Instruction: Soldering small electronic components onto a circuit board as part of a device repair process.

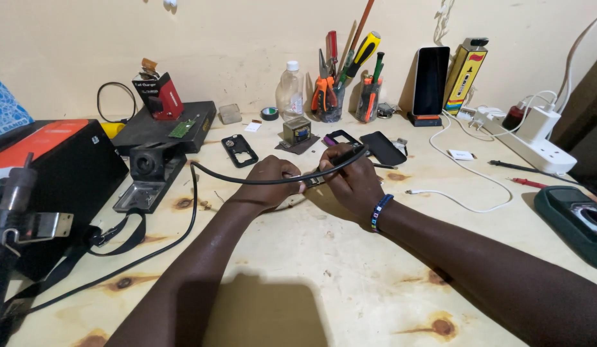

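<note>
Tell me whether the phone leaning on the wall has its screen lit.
No. The phone propped upright against the wall shows a dark, blank screen.

The two hands are set close together at the middle of the surface (350,283), the left hand (267,183) just left of the right hand (350,183), with a cable (260,180) run across them from the left. Behind them, phone frames (239,150) and a phone (383,148) are laid flat. Farther back, tool holders (330,103) and a bottle (290,90) are stood against the wall. A power strip (542,151) is placed at the right, a meter (575,222) before it. A box (60,173) is set at the left.
</note>
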